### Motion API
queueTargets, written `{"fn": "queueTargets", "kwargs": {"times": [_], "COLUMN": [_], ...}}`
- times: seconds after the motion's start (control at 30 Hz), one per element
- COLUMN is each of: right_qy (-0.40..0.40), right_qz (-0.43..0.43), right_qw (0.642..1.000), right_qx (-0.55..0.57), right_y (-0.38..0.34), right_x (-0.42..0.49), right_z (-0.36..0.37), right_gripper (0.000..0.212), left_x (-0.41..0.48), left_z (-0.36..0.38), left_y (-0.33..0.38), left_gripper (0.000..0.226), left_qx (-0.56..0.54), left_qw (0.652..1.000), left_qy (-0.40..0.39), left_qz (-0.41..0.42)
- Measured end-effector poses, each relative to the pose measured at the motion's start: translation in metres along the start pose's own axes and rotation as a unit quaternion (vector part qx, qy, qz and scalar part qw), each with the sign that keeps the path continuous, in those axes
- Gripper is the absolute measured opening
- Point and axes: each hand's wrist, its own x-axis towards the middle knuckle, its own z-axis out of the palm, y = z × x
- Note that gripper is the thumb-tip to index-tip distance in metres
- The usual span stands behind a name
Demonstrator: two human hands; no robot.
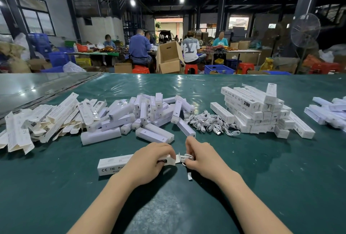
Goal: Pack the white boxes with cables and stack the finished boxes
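The left hand grips a white box; the right hand pinches a coiled cable at its open end. A stack of finished boxes stands ready, but many loose cables remain.

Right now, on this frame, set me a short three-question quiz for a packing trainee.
1. True or false: the left hand grips a white box lying on the green table.
2. What lies between the heap of plain white cases and the stacked boxes? A) loose cables B) scissors C) tape
3. Fill in: the right hand pinches a coiled white ____ at the box's open end.
Key: 1 true; 2 A; 3 cable.
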Motion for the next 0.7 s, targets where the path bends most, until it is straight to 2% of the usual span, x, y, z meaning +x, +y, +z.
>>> {"fn": "queueTargets", "kwargs": {"times": [0.1, 0.2, 0.27, 0.37, 0.57, 0.7], "right_qy": [0.037, 0.116, 0.109, 0.069, 0.113, 0.120], "right_qz": [0.013, 0.028, 0.021, 0.002, 0.028, 0.025], "right_qw": [0.999, 0.982, 0.979, 0.988, 0.980, 0.983], "right_qx": [0.026, 0.143, 0.173, 0.139, 0.160, 0.136], "right_y": [0.002, 0.001, -0.003, -0.009, -0.010, -0.011], "right_x": [0.000, 0.001, 0.003, 0.004, 0.008, 0.006], "right_z": [0.002, 0.000, 0.002, 0.015, 0.022, 0.019], "right_gripper": [0.023, 0.030, 0.033, 0.030, 0.022, 0.034], "left_x": [0.000, 0.001, 0.002, 0.003, 0.004, 0.003], "left_z": [0.001, 0.002, 0.002, 0.002, 0.004, 0.005], "left_y": [-0.002, -0.003, -0.004, -0.004, 0.000, 0.004], "left_gripper": [0.038, 0.038, 0.039, 0.038, 0.038, 0.040], "left_qx": [-0.014, -0.023, -0.026, -0.037, -0.053, -0.069], "left_qw": [1.000, 1.000, 0.999, 0.999, 0.997, 0.997], "left_qy": [-0.004, 0.004, 0.015, 0.024, 0.033, 0.033], "left_qz": [0.003, 0.014, 0.019, 0.025, 0.040, 0.033]}}
